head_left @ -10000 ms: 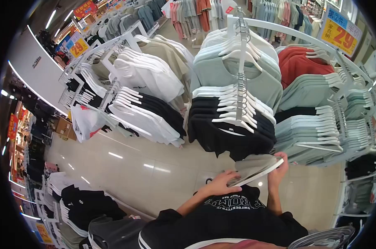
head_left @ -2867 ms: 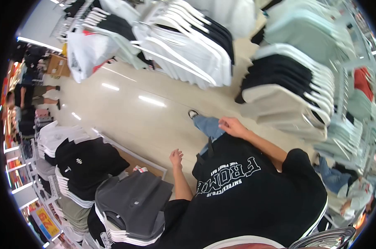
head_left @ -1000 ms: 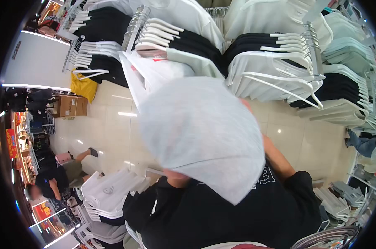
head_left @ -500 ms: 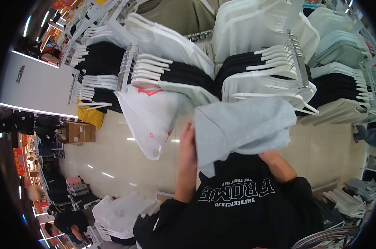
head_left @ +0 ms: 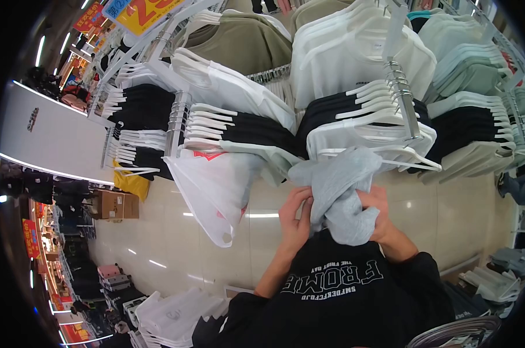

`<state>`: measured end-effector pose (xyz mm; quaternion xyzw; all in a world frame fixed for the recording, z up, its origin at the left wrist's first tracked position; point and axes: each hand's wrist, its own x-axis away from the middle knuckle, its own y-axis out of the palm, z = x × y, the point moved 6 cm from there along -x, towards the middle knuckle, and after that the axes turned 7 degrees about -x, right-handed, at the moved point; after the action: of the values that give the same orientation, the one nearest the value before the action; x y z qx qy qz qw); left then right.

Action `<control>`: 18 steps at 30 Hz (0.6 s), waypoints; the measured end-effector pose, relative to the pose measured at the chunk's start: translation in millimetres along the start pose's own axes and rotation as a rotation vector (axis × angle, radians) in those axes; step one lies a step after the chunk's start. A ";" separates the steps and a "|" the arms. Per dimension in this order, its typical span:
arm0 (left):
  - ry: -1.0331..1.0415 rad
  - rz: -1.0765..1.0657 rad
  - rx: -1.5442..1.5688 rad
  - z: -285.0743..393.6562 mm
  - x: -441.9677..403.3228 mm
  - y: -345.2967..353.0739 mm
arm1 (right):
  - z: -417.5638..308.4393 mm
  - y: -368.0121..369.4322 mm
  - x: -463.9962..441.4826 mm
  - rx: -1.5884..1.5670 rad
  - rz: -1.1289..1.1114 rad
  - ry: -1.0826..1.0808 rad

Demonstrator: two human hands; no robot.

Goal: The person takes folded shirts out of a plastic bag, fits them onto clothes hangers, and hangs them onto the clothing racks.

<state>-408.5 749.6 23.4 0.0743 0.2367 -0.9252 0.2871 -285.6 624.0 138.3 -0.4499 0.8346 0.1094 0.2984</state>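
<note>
A light grey garment (head_left: 346, 203), bunched and twisted, is held up in front of my chest. My left hand (head_left: 297, 216) pinches its left side with bent fingers. On the opposite side my right hand (head_left: 377, 210) grips the cloth, some fingers hidden in its folds. Just behind the garment is an unfilled white hanger (head_left: 410, 155) on the rack's front arm. To the left of my hands hangs a white plastic bag (head_left: 219, 185) with red print. The garment's exact kind is unclear in its crumpled state.
Black shirts (head_left: 262, 129) and white shirts (head_left: 361, 64) hang on rack arms ahead. A cardboard box (head_left: 116, 205) stands on the tiled floor at left. White clothes (head_left: 178, 316) hang low at left, and folded clothes (head_left: 494, 281) lie at right.
The grey garment, spread wide before, is now gathered and twisted between my hands. My left hand has moved right and my right hand has come up onto the cloth. The view has shifted slightly.
</note>
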 end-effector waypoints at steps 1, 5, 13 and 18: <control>0.003 -0.011 -0.010 1.3 -0.7 -4.5 | -1.2 -0.8 1.0 0.014 -0.024 0.004; 0.040 0.162 0.105 26.3 -9.1 -9.1 | -3.1 1.0 5.8 0.028 -0.152 -0.015; -0.132 -0.087 0.208 1.2 8.7 11.6 | 0.7 10.7 19.8 -0.054 -0.341 -0.067; -0.176 0.009 0.321 12.7 13.8 6.9 | -0.2 13.5 27.4 -0.105 -0.422 -0.029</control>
<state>-416.0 731.7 28.1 0.0390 0.0593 -0.9528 0.2953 -308.1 612.9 121.0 -0.6280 0.7106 0.0945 0.3028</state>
